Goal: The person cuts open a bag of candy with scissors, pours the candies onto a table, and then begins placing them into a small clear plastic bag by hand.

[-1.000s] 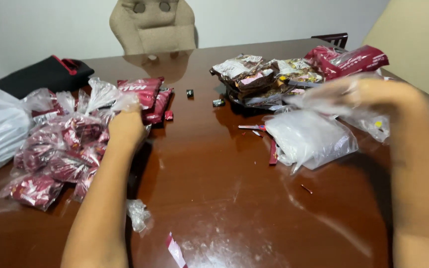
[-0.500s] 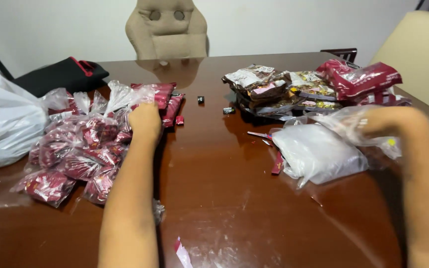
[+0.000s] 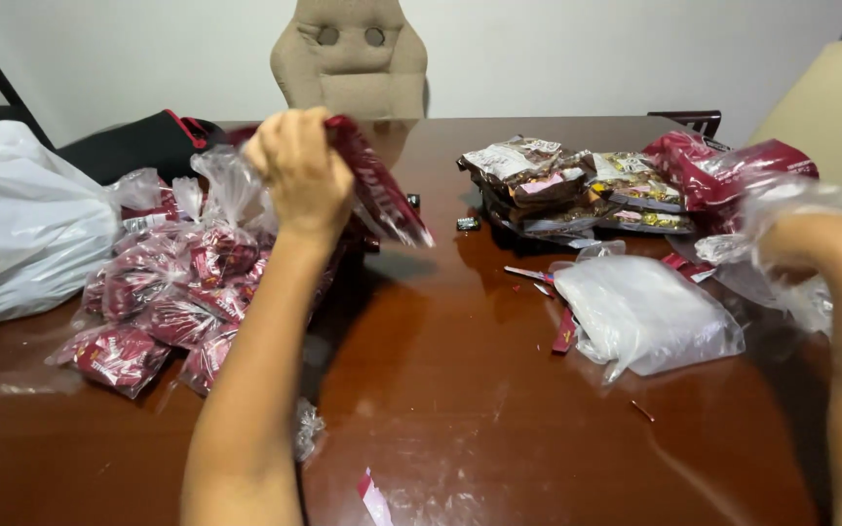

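My left hand (image 3: 299, 170) is raised over the brown wooden table (image 3: 499, 409) and grips a dark red snack packet (image 3: 382, 195) by its top, so the packet hangs tilted to the right. Below and left of it lies a heap of red packets in clear bags (image 3: 172, 297). At the right edge my right hand (image 3: 799, 242) is wrapped in a thin clear plastic bag (image 3: 782, 200) that it holds up; its fingers are blurred behind the film. A stack of flat clear bags (image 3: 640, 312) lies between my arms.
A big white plastic sack (image 3: 21, 224) and a black bag (image 3: 138, 146) sit at the far left. Assorted brown snack packets (image 3: 557, 185) and large red bags (image 3: 723, 170) are piled at the back right. A beige chair (image 3: 348, 58) stands behind the table. Torn wrapper scraps (image 3: 372, 497) lie near me.
My left hand has lifted a red packet up off the pile. My right hand with the clear bag has shifted farther right and up.
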